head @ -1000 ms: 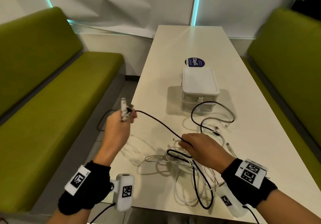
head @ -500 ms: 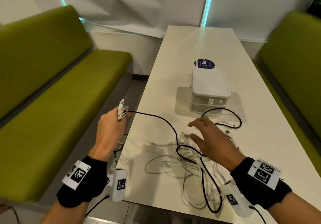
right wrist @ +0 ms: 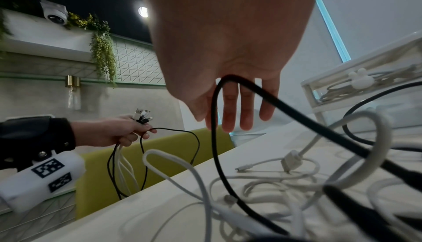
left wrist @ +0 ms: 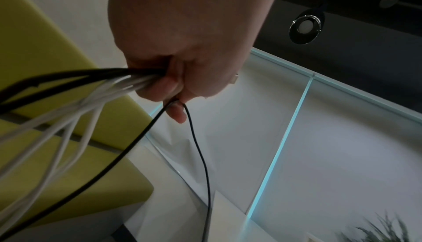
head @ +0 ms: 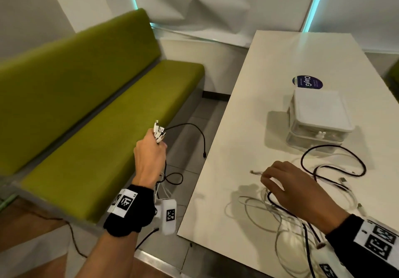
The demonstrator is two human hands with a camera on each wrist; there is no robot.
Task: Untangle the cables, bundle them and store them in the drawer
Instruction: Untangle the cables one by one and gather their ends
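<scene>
My left hand (head: 151,152) is held out past the table's left edge and grips a bundle of white and black cable ends (head: 158,132), plugs sticking up. From the fist (left wrist: 178,87) several cables hang down. One black cable (head: 194,131) arcs out of it, and its free plug dangles beside the table edge. My right hand (head: 272,176) hovers with straight fingers (right wrist: 233,115) over the cable tangle (head: 280,213) on the white table (head: 237,126), holding nothing. A white plug (head: 252,172) lies just left of its fingertips. The small white drawer unit (head: 319,122) stands behind, drawers closed.
A green bench (head: 97,116) runs along the left, with a strip of floor between it and the table. A dark round sticker (head: 307,81) lies behind the drawer unit. A black cable (head: 336,159) loops in front of the unit. Cables show inside the clear drawer (right wrist: 365,83).
My left hand drew the black cable leftward; its end left the table and now hangs free. My right hand let go of that cable, opened and lifted. The view swung left.
</scene>
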